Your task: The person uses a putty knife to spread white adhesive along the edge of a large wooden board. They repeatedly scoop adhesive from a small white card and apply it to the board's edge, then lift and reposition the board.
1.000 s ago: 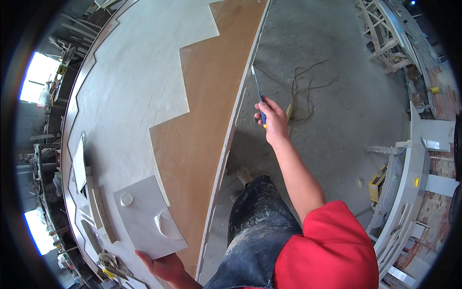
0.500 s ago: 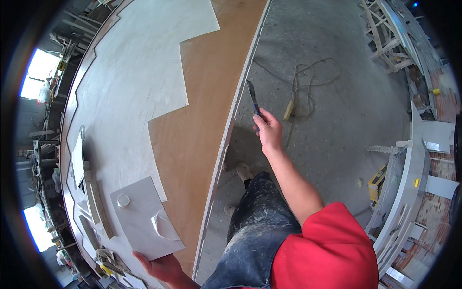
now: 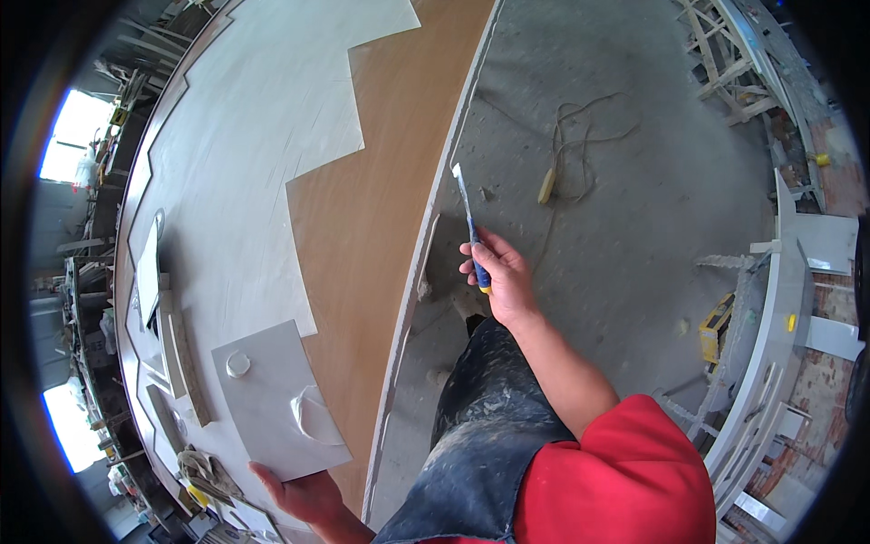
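My right hand (image 3: 498,276) grips a putty knife (image 3: 468,213) with a blue and yellow handle, its blade tip smeared white and pointing up beside the edge of a large brown board (image 3: 381,181). Much of the board is coated in white filler (image 3: 245,154) with a zigzag border. My left hand (image 3: 304,497) holds a flat grey square board (image 3: 272,399) from below, with two lumps of white putty on it, over the near part of the big board.
Grey concrete floor (image 3: 634,208) lies to the right, with a loose cable and a small tool (image 3: 571,150). White curved frames and wooden pieces (image 3: 770,344) stand at the far right. Trowels, strips and rags (image 3: 181,363) lie along the board's left side.
My right hand has pulled back toward me along the board's edge and turned the putty knife more upright. The left hand and its grey board have hardly moved.
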{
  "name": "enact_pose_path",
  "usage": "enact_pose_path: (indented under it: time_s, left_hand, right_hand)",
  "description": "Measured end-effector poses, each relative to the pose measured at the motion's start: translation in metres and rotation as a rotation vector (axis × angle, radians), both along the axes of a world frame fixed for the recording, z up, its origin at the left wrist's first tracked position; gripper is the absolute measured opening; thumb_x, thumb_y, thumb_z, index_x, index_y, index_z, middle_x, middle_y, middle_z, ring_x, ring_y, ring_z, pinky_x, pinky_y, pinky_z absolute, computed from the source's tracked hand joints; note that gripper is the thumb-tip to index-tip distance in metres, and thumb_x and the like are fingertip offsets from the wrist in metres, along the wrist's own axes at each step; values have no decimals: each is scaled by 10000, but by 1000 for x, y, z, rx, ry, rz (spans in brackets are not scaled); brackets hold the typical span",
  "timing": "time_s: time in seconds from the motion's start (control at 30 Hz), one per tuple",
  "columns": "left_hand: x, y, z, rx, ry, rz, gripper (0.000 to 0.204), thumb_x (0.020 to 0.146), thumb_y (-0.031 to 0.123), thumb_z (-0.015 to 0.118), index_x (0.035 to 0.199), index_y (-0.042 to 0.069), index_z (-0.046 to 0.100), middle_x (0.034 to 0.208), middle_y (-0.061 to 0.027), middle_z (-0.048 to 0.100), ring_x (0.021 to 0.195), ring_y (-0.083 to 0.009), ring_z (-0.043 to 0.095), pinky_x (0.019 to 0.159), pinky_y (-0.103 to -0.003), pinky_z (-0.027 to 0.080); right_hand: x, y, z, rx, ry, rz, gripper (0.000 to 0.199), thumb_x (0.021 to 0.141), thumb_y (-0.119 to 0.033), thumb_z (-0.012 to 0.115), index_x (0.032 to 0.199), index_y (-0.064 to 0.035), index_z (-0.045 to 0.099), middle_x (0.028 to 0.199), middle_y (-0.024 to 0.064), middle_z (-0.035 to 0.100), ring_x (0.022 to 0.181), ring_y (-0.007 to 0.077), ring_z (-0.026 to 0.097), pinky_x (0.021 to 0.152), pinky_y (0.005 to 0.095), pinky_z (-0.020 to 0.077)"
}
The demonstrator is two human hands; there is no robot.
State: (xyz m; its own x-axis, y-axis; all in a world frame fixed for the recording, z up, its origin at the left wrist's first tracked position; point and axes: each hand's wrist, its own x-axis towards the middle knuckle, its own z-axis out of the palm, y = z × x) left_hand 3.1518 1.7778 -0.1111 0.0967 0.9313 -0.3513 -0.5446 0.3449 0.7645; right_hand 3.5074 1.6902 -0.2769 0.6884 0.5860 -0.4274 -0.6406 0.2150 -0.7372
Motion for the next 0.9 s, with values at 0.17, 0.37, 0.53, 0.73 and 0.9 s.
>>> enact_pose_path:
  time_s: [0.17,0.37,0.53,0.73,0.9]
  left_hand:
    - [-14,-6,3,33,34,-33,626,1037,476,454,1480,37,397,1504,-113,446,1389,-290,400,1177,-467,270]
    - [-15,-10,4,17,102,-5,619,1038,479,447,1479,48,402,1500,-111,453,1387,-291,404,1171,-470,278]
    - [-14,-11,5,20,119,17,615,1040,474,444,1473,39,407,1492,-114,461,1382,-293,411,1169,-472,284]
    - [-4,-14,9,37,69,-16,598,1047,459,439,1451,17,427,1472,-118,474,1359,-285,431,1163,-455,291]
    - [-11,-22,7,34,-14,-28,586,1040,454,457,1434,20,457,1468,-121,493,1363,-288,440,1165,-473,296]
  right_hand:
    - [-10,19,-9,-47,-57,-49,405,950,-179,680,1329,-63,597,1012,-2,684,789,82,638,630,221,483]
    - [-27,40,-30,-59,-102,-123,407,942,-131,685,1331,-48,595,993,-17,674,759,53,607,642,213,482]
    - [-61,31,-40,-93,-123,-130,425,940,-86,665,1350,-27,571,974,-9,648,795,79,603,674,239,485]
    - [-79,20,-56,-102,-141,-175,424,936,-72,679,1340,-2,569,1046,38,680,796,84,616,681,234,507]
    - [-75,-11,-57,-207,-86,-127,447,915,-73,697,1340,-14,570,996,30,665,768,86,604,661,240,506]
